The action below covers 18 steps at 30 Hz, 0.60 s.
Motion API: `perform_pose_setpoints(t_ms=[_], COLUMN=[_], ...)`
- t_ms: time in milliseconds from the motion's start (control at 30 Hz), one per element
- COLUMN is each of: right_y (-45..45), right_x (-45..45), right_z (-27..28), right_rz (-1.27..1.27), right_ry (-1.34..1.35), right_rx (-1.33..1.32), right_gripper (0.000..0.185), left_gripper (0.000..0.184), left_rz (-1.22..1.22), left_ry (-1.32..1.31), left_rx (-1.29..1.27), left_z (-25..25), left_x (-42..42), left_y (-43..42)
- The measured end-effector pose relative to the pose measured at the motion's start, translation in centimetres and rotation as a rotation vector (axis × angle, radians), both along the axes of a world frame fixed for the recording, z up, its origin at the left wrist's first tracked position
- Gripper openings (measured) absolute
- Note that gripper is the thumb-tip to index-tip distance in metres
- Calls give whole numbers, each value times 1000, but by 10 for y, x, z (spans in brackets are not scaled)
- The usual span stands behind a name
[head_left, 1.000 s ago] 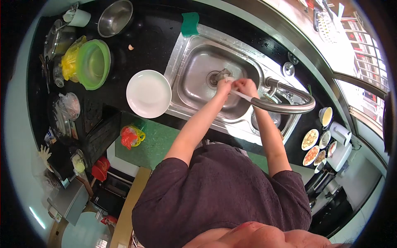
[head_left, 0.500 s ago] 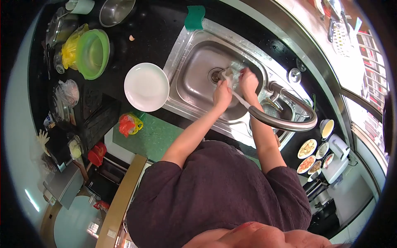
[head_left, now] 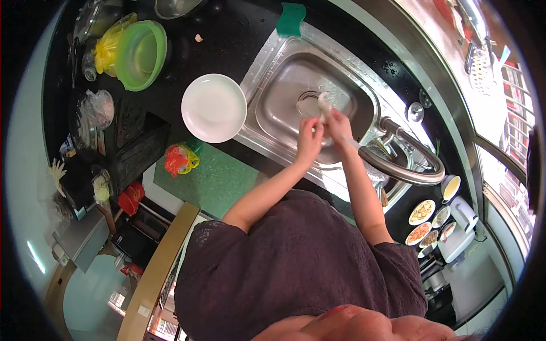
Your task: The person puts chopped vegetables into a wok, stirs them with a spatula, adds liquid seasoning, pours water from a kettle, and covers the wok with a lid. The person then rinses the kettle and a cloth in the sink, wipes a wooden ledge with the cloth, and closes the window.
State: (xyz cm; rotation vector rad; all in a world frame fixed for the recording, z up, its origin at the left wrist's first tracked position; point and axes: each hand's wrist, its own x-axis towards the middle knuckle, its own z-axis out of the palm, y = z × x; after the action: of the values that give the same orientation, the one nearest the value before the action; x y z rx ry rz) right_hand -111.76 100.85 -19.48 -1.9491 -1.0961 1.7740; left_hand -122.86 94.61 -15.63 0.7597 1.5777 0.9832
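Note:
A whitish, soft-looking, elongated thing (head_left: 325, 102) is held over the stainless steel sink (head_left: 276, 108), close to the drain; its kind is hard to make out. My right hand (head_left: 340, 126) is closed around its lower part. Fingers pinched, my left hand (head_left: 310, 139) meets it from the other side, though the exact contact is partly hidden. Just right of my hands curves the metal faucet (head_left: 392, 170), its spout end above my right wrist. Wet patches shine on the sink floor.
Left of the sink stands a white plate (head_left: 214, 108). A green basin (head_left: 141, 55) sits farther left, and a green cloth-like sheet (head_left: 291, 20) lies at the sink's back corner. Small filled dishes (head_left: 421, 212) stand on the right. A small pale piece (head_left: 198, 38) lies on the black counter.
Both hands have come closer together, and the whitish thing now points up between them, less spread out. The water stream seen from the spout earlier is no longer visible. The view has shifted slightly.

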Motion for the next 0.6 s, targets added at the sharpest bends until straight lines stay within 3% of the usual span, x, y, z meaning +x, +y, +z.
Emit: perform_pose_setpoints(t_ms=[33,67,133,167,233,333,367,400,433,467,567,600], right_y=[-1,-6,-11,-10,-13,-6,-8,-10,-14,-21,-42,-48], right_x=[-5,-13,-14,-9,0,12,10,-2,-3,-4,-16,-22], right_z=[9,24,13,12,12,23,30,35,27,15,-3,-3], right_rz=[-82,-163,-331,-407,-561,-461,-433,-316,-296,-275,-145,-92], right_ry=[14,29,33,141,352,367,371,108,84,60,-103,-172], right_rx=[21,42,152,39,-202,-196,-209,-58,-1,59,189,222], right_gripper=[31,32,33,30,26,25,26,27,30,33,39,41], left_gripper=[34,36,35,35,35,39,40,41,43,43,41,31], left_rz=[80,229,32,-63,-78,-137,-16,99,212,301,377,424], left_ry=[-55,-448,-156,-11,-56,-88,-3,81,165,25,-1009,-988], left_rx=[-58,-133,-6,55,105,161,83,16,-47,-214,-561,-566], left_z=[-11,-23,-20,-11,0,2,-12,-30,-44,-46,-100,-122], left_x=[-4,-4,3,6,22,22,17,12,7,4,-1,5], left_y=[4,11,16,21,15,1,-10,-13,-10,3,17,15])
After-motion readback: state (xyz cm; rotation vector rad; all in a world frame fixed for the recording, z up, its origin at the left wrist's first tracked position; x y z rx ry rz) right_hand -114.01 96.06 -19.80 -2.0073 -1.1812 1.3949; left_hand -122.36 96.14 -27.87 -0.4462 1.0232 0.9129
